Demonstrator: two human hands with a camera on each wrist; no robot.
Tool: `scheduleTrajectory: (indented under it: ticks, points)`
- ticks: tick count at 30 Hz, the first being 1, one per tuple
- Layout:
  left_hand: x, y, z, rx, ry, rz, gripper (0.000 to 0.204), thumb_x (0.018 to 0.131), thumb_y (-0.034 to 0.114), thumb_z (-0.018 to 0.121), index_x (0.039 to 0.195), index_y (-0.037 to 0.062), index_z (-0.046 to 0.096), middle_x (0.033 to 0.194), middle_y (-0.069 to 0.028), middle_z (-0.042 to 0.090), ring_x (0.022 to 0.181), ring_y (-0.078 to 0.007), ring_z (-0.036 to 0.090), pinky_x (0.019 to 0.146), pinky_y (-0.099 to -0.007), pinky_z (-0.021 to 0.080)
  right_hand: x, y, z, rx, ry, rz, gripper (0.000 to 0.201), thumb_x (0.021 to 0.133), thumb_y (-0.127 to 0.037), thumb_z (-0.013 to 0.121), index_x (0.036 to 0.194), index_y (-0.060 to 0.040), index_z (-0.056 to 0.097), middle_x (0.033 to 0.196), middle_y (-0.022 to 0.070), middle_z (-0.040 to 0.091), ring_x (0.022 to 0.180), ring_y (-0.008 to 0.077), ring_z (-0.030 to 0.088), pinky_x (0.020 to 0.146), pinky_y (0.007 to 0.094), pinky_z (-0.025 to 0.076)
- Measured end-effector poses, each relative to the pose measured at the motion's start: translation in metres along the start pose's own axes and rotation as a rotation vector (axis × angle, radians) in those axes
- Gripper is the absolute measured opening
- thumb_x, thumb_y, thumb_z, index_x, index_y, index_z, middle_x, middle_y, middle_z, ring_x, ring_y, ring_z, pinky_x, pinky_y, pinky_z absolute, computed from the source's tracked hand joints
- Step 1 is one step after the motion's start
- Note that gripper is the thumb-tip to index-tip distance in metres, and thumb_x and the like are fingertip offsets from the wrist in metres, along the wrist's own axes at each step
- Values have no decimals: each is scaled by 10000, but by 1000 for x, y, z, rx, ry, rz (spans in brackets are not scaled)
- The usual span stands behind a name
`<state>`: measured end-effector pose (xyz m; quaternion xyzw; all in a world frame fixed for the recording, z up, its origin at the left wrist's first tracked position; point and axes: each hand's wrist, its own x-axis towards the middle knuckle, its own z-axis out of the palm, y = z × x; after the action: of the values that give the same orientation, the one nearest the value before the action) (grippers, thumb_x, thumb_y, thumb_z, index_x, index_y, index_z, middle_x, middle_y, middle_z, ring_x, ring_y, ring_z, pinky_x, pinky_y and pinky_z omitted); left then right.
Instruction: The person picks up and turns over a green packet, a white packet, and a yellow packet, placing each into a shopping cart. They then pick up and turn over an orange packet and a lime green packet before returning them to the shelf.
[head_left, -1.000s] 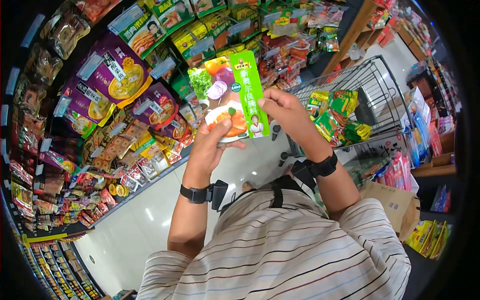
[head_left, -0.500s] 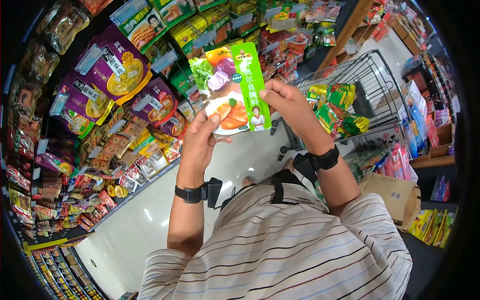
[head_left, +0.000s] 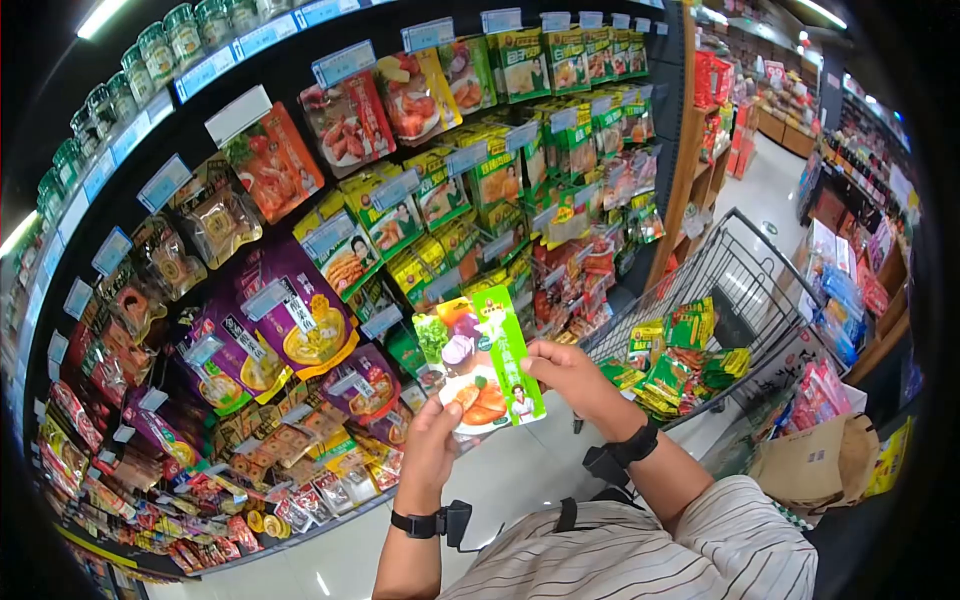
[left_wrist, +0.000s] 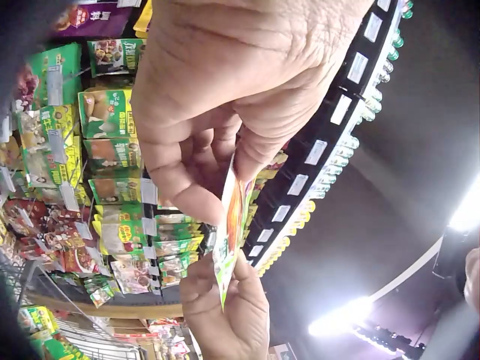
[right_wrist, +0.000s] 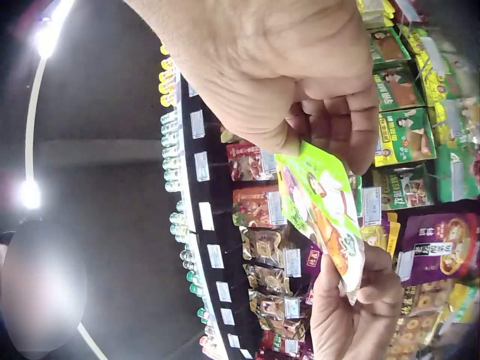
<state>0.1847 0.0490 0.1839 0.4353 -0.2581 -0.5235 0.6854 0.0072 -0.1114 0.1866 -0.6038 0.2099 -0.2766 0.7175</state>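
A flat food packet [head_left: 480,365] with a green right side and a picture of vegetables and meat is held up between both hands. The left hand [head_left: 430,440] pinches its lower left corner, thumb on the front. At the right edge, the right hand [head_left: 575,380] grips the packet between thumb and curled fingers. Seen almost edge-on in the left wrist view, the packet [left_wrist: 231,217] runs from the left hand [left_wrist: 225,97] down to the right hand [left_wrist: 225,311]. Its green end [right_wrist: 319,169] is under the right thumb in the right wrist view.
Shelves of hanging packets, among them purple pouches [head_left: 300,325], fill the left and middle. Jars [head_left: 183,35] line the top shelf. A wire cart [head_left: 735,260] holding several green and yellow packets [head_left: 675,375] stands at the right. A brown paper bag [head_left: 812,462] is beside it.
The head view has tilted up, so the upper shelves and jars show and the hands and packet appear lower in it. Both hands keep their hold on the packet.
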Motion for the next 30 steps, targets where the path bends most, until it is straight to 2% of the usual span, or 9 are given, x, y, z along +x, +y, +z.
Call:
scheduleTrajectory:
  ticks: [4,5,8,12,14,16,17,21,30]
  points:
    - [3,6,9,34,-58,53,365,983,143,562,1311,-10,517,1236,-83,642,1041,-160,659,790,-307,570,-9,-18,2,45,31,-2,173,1000,-229,575,1002,-63,623,871,-58,610,783,26,540,720,213,433]
    - [3,8,15,29,-67,78,378,981,131,561,1321,-26,507,1276,-105,618,1128,-184,626,942,-349,524,-10,-21,1,47,33,-17,173,998,-231,578,1001,-65,624,875,-57,613,786,26,543,718,213,434]
    - [3,18,25,-5,-119,54,403,978,122,564,1343,-33,493,1305,-118,599,1188,-202,595,1037,-367,460,-11,-21,-4,67,34,-52,174,997,-236,576,1000,-69,626,892,-53,625,800,26,556,711,209,435]
    - [11,23,30,61,-122,95,411,972,122,567,1343,-44,498,1299,-120,608,1203,-198,587,1026,-340,462,-14,-31,-4,33,82,-131,181,1001,-227,570,1007,-53,618,871,-56,605,744,15,531,671,198,433]
    - [10,28,42,92,-96,140,381,971,158,587,1304,-21,539,1189,-74,659,986,-102,639,830,-246,514,-14,-32,-6,28,118,-156,182,1001,-231,567,1003,-56,619,869,-59,603,736,10,521,667,195,426]
    - [10,31,38,198,-81,104,351,966,193,609,1266,12,574,1054,-12,684,716,-1,556,590,-159,424,-21,-45,-5,40,132,-127,185,1003,-238,562,992,-64,622,856,-68,597,728,1,507,658,189,415]
    - [13,30,41,199,-77,133,330,963,204,619,1245,35,591,963,33,679,579,39,416,482,-143,283,-19,-40,-12,10,124,-123,189,1003,-245,557,992,-69,624,854,-71,601,731,-4,507,653,188,413]
    - [16,30,48,152,-123,180,312,976,194,611,1221,2,585,1054,-39,683,851,-62,657,655,-176,501,-18,-42,-16,51,121,-155,190,998,-247,562,1023,-70,628,879,-57,626,747,7,541,664,195,433]
    - [42,27,44,207,-52,162,289,990,204,593,1219,28,584,1052,-25,687,840,-72,664,659,-213,547,8,-43,-33,62,68,-139,193,995,-235,573,1034,-53,625,897,-36,640,792,15,569,705,206,457]
